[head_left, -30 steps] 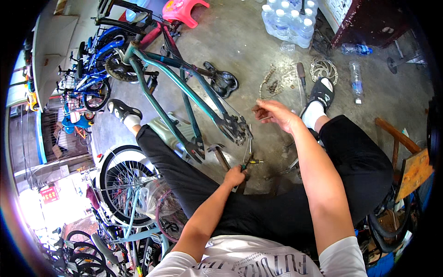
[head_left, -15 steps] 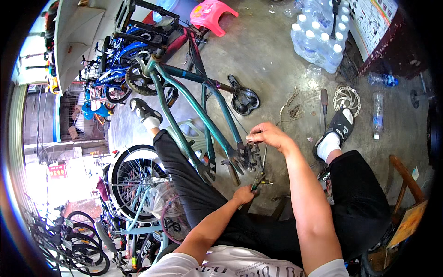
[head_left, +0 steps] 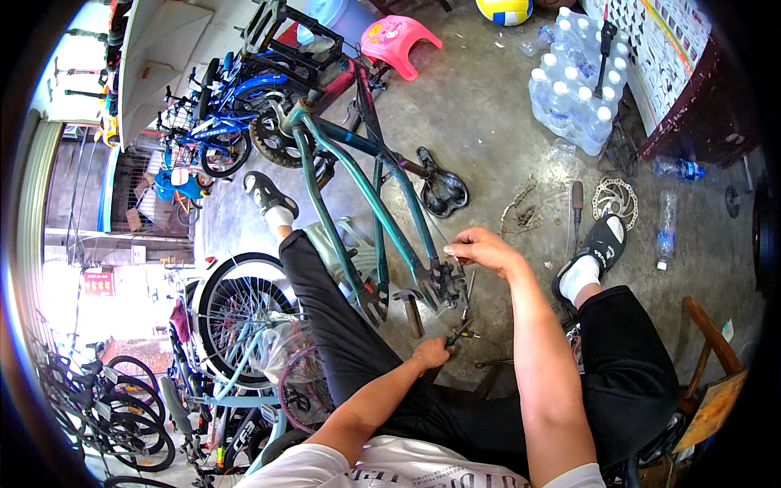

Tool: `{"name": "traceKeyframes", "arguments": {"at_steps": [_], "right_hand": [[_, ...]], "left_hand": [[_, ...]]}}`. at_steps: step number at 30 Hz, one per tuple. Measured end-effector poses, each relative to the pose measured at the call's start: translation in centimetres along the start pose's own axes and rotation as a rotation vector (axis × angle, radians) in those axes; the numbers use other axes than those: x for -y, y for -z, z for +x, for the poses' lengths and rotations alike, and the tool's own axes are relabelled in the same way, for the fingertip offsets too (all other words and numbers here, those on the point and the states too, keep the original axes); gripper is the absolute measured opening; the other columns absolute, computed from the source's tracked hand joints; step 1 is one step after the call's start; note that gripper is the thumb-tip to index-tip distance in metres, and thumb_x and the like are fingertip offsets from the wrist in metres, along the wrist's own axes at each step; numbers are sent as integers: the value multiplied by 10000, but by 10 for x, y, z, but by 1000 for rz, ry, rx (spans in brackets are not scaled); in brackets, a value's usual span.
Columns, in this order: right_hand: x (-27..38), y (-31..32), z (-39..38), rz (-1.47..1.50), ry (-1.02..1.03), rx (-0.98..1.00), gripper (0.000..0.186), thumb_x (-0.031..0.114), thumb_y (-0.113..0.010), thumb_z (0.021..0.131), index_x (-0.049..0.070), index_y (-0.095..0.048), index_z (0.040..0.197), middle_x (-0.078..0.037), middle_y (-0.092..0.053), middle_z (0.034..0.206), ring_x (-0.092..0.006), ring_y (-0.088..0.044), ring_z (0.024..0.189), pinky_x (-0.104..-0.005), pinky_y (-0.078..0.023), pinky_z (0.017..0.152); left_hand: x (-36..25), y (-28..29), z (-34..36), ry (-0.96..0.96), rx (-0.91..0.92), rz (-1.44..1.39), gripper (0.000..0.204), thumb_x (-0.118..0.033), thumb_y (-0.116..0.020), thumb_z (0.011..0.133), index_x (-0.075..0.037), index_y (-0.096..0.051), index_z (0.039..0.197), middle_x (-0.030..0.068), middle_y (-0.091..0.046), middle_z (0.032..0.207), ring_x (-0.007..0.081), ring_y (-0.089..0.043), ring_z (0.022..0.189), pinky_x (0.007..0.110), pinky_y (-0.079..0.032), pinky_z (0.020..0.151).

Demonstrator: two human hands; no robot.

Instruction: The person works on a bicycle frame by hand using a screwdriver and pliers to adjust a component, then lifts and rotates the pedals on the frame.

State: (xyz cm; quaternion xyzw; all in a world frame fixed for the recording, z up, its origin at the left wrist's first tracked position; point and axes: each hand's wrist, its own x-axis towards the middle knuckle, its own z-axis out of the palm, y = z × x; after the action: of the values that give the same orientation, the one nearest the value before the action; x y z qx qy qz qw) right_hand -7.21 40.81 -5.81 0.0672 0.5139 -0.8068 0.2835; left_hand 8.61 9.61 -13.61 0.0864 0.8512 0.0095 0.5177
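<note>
Bicycle frame [head_left: 373, 207]: teal, set on the floor ahead of the seated person, slanting down toward the spread legs with the forked end near both hands; upright or tilted, cannot tell.
Saddle [head_left: 444, 193]: black, beyond the right hand, at the end of a post from the frame.
Gear changer [head_left: 447, 281]: dark metal, at the frame's forked end, between the hands.
Left hand [head_left: 431, 352]: fingers wrapped round a green-handled tool [head_left: 452, 340], just below the gear changer; type of tool too small to tell.
Right hand [head_left: 486, 246]: thumb and fingertips drawn close at the lower end of a thin cable [head_left: 437, 232], above the gear changer; pinched or merely touching, cannot tell.
Handling, frame: judged rigid and fairly heavy, awkward through length; best held by a bare tube, clear of the gear changer.
Handling, cable: judged light, thin and springy, perhaps greasy; best pinched close to the tip, without sharp bending.
Handling, tool: judged stiff and sturdy; best gripped well back on the handle.
Near floor: hammer [head_left: 414, 319] beside the frame's forked end.
Far floor: chain [head_left: 521, 215], screwdriver [head_left: 577, 199] and perforated disc [head_left: 615, 205], loosely grouped beyond the right hand, the disc next to the right sandal [head_left: 604, 246].
</note>
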Motion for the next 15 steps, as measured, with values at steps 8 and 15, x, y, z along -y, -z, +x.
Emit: {"name": "traceKeyframes", "arguments": {"at_steps": [8,15], "right_hand": [[-12,-12,11,-311,97,-300,285,276,-788,888,-4,-772,936,-71,-730,772,-161,-669,735,-358,-523,711],[-2,-2,8,38,31,-78,239,238,-796,911,16,-747,985,-33,-730,878,-137,-659,773,-301,-536,749]], "left_hand": [[-15,12,-10,4,25,-6,496,-458,-557,1011,-28,-651,1240,284,-707,1143,468,-655,1112,558,-504,957],[1,-1,1,-19,-14,-6,511,-479,-570,998,-9,-653,1181,298,-706,1097,475,-661,1077,551,-509,941]]}}
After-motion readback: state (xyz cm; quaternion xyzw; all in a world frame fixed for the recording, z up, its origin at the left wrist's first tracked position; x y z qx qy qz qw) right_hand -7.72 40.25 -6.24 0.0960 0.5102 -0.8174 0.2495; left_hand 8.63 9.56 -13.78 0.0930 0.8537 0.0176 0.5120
